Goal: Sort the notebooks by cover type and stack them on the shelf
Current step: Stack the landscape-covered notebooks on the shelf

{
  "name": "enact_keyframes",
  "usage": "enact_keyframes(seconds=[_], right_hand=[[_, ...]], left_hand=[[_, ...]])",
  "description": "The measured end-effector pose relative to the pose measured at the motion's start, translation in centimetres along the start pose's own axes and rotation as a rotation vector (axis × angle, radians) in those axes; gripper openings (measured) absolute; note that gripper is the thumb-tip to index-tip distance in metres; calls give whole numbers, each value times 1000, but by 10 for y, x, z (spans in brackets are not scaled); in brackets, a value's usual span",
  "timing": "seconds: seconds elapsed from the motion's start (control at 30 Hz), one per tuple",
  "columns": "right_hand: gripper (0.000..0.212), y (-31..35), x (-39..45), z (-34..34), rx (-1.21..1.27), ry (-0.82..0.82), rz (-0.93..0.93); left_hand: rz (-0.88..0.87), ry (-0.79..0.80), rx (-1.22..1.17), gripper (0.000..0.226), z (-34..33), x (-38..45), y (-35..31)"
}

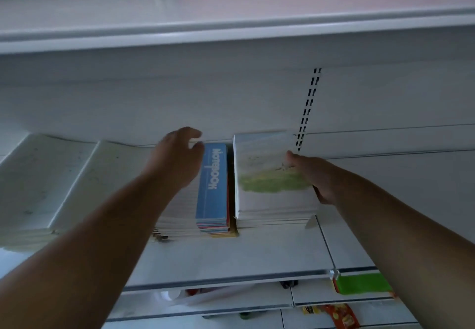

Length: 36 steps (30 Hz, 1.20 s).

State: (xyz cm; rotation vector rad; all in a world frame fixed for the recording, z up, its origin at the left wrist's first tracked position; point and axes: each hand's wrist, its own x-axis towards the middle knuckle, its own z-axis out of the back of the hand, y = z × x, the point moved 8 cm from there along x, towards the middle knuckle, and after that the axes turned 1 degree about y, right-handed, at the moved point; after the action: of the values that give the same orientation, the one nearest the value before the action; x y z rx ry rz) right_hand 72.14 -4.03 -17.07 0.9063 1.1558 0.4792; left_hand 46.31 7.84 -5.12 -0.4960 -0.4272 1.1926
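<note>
While two piles sit on the shelf (pixel 231 259):
Done: blue notebook pile (pixel 212 187) at 9 o'clock of green-cover pile (pixel 272 187).
Left hand (pixel 177 159): fingers loose, resting on blue pile.
Right hand (pixel 316 174): gripping green pile's side.
Left to do: cannot tell.

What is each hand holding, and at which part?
Right hand grips the white-and-green notebook at its right edge. Left hand rests on the blue-topped stack, gripping nothing.

Two flat notebook stacks sit side by side on the white shelf (pixel 231 256). The blue-topped stack (pixel 212 195), printed "Notebook", lies at nine o'clock of the stack with the green-and-white landscape cover (pixel 270 179).
</note>
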Motion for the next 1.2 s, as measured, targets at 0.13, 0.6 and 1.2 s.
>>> enact_keyframes(seconds=[0.13, 0.6, 1.2], right_hand=[[62, 3, -2, -5, -14, 48, 22], [84, 19, -17, -11, -134, -72, 113], [53, 44, -25, -10, -810, -328, 199]], left_hand=[[252, 147, 59, 54, -6, -2, 73], [74, 108, 83, 58, -14, -4, 76], [-246, 267, -26, 51, -61, -41, -22]])
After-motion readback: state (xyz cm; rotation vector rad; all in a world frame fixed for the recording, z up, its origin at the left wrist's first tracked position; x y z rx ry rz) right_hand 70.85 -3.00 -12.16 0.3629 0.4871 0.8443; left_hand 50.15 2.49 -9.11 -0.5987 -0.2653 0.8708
